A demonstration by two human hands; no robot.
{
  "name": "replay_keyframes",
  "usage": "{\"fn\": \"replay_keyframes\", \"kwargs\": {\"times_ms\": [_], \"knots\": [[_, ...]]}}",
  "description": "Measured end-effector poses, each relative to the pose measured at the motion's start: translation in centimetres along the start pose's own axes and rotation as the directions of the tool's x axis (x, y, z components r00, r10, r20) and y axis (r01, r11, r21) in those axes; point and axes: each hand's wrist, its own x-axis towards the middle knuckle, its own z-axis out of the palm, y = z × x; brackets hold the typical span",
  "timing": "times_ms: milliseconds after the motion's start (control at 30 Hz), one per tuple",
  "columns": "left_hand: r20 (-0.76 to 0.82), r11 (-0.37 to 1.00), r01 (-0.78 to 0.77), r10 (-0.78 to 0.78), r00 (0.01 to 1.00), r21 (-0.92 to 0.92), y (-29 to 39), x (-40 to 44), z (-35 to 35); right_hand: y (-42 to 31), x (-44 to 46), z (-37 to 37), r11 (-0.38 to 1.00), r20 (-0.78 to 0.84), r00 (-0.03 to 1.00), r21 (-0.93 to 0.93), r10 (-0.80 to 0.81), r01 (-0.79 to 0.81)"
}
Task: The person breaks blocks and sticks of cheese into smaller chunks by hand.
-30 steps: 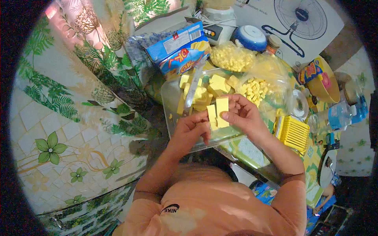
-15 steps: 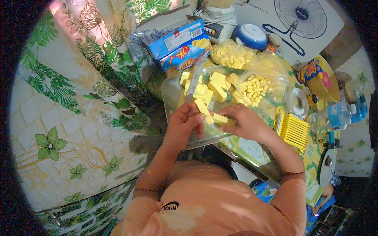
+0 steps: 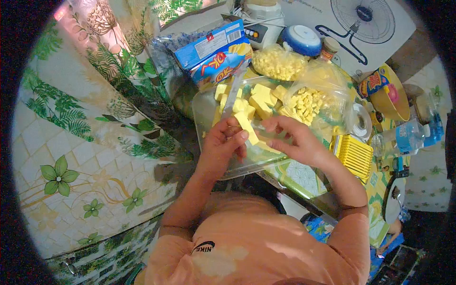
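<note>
Between the thumb and fingers of my left hand point(image 3: 223, 142) is a yellow slab point(image 3: 246, 128), held over the clear tray point(image 3: 199, 111). My right hand point(image 3: 294, 140) is just right of it, thumb and fingers apart, above another yellow piece point(image 3: 270, 147) that lies low in the tray, partly hidden. Several yellow blocks point(image 3: 262, 100) sit at the tray's far side. A knife point(image 3: 232, 98) lies across them, its lower end near my left fingers. Small yellow cubes point(image 3: 305, 105) lie in an open plastic bag right of the blocks.
Behind the tray stand a blue box point(image 3: 209, 47), a filled bag point(image 3: 279, 63), a blue bowl point(image 3: 302, 40) and a white appliance point(image 3: 261, 28). To the right are a yellow slotted slicer point(image 3: 355, 159), a yellow tub point(image 3: 392, 99) and a bottle point(image 3: 403, 137).
The two yellow pieces held up earlier have come apart. One stays in my left hand; the other is now down in the tray, and my right hand has opened above it.
</note>
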Motion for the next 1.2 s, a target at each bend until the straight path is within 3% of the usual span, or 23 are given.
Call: {"fn": "replay_keyframes", "kwargs": {"times_ms": [67, 167, 267, 300, 367, 500, 600, 1200], "knots": [[-0.035, 1.000, -0.008, 0.009, 0.999, 0.026, 0.3, -0.1, 0.0, 0.9, 0.0, 0.1, 0.944, 0.037, 0.988, -0.292, -0.151, 0.155], [-0.041, 1.000, -0.012, 0.013, 0.999, 0.023, 0.6, -0.1, 0.2, 1.9, -0.3, 1.5, 0.946, 0.026, 0.993, -0.301, -0.113, 0.116], [-0.025, 0.999, -0.011, 0.012, 1.000, 0.032, 0.5, -0.1, -0.2, 1.8, 0.1, 1.2, 0.982, 0.070, 0.997, -0.187, 0.033, -0.020], [-0.020, 0.999, -0.011, 0.012, 1.000, 0.042, 0.4, -0.1, -0.4, 1.9, 0.4, 0.9, 0.994, 0.073, 0.992, 0.033, 0.102, -0.104], [-0.021, 0.999, -0.013, 0.014, 1.000, 0.047, 0.5, -0.2, -0.3, 2.1, 1.0, 0.3, 0.854, 0.125, 0.967, 0.454, 0.223, -0.256], [0.008, 0.997, -0.019, 0.019, 1.000, 0.080, 0.1, -0.2, -0.3, 0.7, 1.1, -0.1, 0.618, 0.127, 0.971, 0.753, 0.202, -0.227], [0.036, 0.997, -0.023, 0.020, 0.999, 0.079, 0.1, -0.2, 0.3, 0.5, 0.9, 0.5, 0.569, 0.125, 0.976, 0.796, 0.180, -0.207], [0.022, 0.993, -0.036, 0.034, 0.999, 0.113, 0.0, -0.6, 1.0, 0.4, 0.5, 1.8, 0.617, 0.069, 0.988, 0.775, 0.137, -0.139]]}}
